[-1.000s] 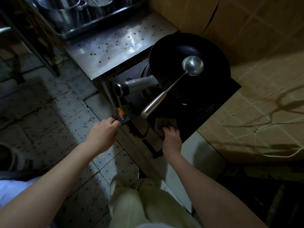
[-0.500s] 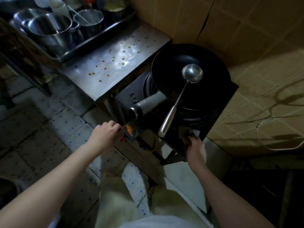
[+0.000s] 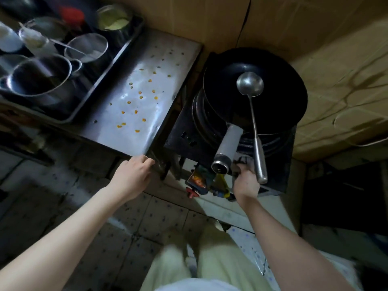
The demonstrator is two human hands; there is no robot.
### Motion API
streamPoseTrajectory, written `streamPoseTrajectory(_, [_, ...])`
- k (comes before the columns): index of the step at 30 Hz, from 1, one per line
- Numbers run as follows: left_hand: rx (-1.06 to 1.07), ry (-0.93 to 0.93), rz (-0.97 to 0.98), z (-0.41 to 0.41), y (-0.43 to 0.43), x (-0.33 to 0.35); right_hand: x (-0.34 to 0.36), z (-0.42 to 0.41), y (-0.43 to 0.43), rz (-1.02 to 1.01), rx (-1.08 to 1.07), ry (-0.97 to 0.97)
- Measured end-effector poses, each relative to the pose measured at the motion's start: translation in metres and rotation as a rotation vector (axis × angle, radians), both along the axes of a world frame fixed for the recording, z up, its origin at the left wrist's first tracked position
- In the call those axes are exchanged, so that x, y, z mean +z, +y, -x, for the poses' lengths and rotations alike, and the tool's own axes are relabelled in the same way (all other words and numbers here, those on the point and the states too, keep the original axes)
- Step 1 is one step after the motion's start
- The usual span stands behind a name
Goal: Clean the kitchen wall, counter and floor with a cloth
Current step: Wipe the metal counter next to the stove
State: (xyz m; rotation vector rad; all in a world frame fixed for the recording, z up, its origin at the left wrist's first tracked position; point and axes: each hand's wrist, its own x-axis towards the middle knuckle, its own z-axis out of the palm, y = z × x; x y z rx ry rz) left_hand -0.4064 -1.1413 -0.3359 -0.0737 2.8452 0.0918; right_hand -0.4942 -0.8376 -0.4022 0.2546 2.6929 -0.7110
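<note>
Right hand (image 3: 246, 182) around cloth (image 3: 241, 161), axis unclear

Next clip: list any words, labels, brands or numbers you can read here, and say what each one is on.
Colourful tag at the stove front: orange print, too blurred to read.
Wok, ladle, counter, pots: no text visible.
Nothing in this view can be read.

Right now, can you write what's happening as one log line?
left hand grips counter corner | right hand at stove front, grip unclear | crumbs on counter | ladle in wok
</note>
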Motion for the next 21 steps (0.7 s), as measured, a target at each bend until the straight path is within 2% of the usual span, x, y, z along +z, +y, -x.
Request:
streamPoseTrajectory(4, [-0.040,-0.004,-0.014,0.022,-0.002,-0.001,0.002,0.002,-0.007,0.124,-0.173,0.081])
streamPoseTrajectory(7, [-0.039,-0.016,-0.004,0.032,-0.006,0.001,0.003,-0.001,-0.013,0.235,-0.173,0.087])
streamPoseTrajectory(9, [-0.038,-0.017,0.017,0.039,-0.013,0.001,0.003,0.001,-0.023,0.261,-0.221,0.125])
streamPoseTrajectory(11, [-0.044,-0.002,0.015,0.046,-0.018,0.002,0.001,-0.002,-0.031,0.238,-0.155,0.138])
streamPoseTrajectory(15, [-0.084,0.019,-0.009,0.065,-0.037,0.000,-0.009,-0.009,-0.056,0.424,-0.196,-0.085])
streamPoseTrajectory(18, [-0.114,-0.002,-0.010,0.082,-0.059,-0.007,-0.011,0.004,-0.093,0.347,-0.143,0.067])
streamPoseTrajectory(21, [-0.159,-0.018,-0.010,0.100,-0.089,-0.013,-0.010,0.018,-0.130,0.156,-0.090,0.221])
